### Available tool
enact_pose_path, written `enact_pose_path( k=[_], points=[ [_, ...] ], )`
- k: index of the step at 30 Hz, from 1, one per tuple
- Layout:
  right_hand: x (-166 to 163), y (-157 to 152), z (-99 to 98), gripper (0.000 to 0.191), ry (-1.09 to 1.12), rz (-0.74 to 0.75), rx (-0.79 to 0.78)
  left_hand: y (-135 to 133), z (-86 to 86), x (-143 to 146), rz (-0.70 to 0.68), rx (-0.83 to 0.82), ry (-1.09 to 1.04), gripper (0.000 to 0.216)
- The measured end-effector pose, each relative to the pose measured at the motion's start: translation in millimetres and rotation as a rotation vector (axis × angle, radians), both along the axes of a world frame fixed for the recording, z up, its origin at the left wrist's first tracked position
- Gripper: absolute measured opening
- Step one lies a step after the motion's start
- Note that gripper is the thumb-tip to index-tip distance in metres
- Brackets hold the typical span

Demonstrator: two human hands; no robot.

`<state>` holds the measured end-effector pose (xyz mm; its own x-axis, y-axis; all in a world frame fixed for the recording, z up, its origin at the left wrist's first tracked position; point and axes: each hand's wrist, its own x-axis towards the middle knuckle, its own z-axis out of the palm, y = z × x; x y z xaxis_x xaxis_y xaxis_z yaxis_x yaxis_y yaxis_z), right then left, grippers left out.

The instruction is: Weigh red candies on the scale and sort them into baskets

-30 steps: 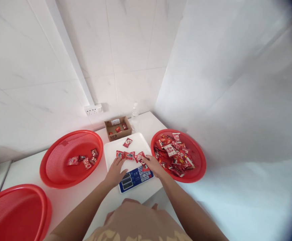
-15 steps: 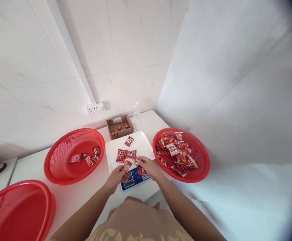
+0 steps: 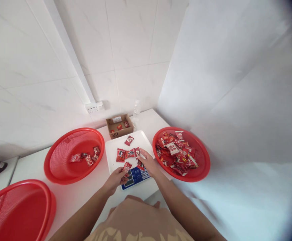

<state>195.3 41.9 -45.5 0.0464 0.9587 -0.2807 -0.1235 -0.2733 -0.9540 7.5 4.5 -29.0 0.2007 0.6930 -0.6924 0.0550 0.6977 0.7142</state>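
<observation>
item 1: scale [image 3: 142, 142] - white platter and blue keypad, straight ahead of you on the white counter. every place below is read from it.

item 2: your left hand [image 3: 115, 177] - at the scale's near left corner, beside the keypad. thumb and fingers are closed narrow on a red packet [image 3: 127, 166], held at the platter's near edge.

item 3: your right hand [image 3: 149, 163] - over the scale's near right corner, fingers stretched onto a second packet [image 3: 137, 152] lying on the platter. you cannot tell from here whether it is gripped or only pressed.

item 4: paired packets [image 3: 124, 154] - two side by side at the middle of the scale, in a row with the second packet.

item 5: lone packet [image 3: 129, 140] - on the scale's far side, apart from the row.

item 6: right basket [image 3: 203, 167] - red mesh, just right of the scale, heaped with red packets.

item 7: left basket [image 3: 60, 167] - red mesh, just left of the scale, with a handful of packets inside.

item 8: third basket [image 3: 17, 211] - red, well off the scale's near left, cut by the frame edge.

item 9: cardboard box [image 3: 114, 134] - open, just behind the scale, with a few red packets inside.

item 10: clear bottle [image 3: 136, 108] - behind the scale, right of the box, by the wall.

item 11: wall socket [image 3: 94, 107] - behind the scale and to its left, above the counter.
</observation>
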Motion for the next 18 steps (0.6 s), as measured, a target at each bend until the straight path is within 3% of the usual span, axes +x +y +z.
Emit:
enact_pose_path(
  k=[4, 9, 12, 15, 18],
  points=[
    [1, 4, -2.5, 0.046, -0.071, -0.131, -0.016, -1, -3.0, 1, -0.013, -0.006, -0.008, 0.047],
    [10, -8, -9.3, 0.036, 0.261, -0.245, -0.230, 3, -0.3, 4, -0.020, 0.009, -0.002, 0.049],
    [13, -17, -9.7, 0.027, 0.359, -0.278, -0.271, 10, 6.0, 7, -0.022, 0.020, 0.009, 0.059],
    [15, -22, -7.1, 0.021, 0.356, -0.279, -0.273, 18, 9.2, 10, -0.065, 0.066, 0.119, 0.074],
    [17, -27, -3.9, 0.020, 0.332, -0.277, -0.281, 22, 5.4, 9, -0.128, 0.234, 0.307, 0.070]
  ],
)
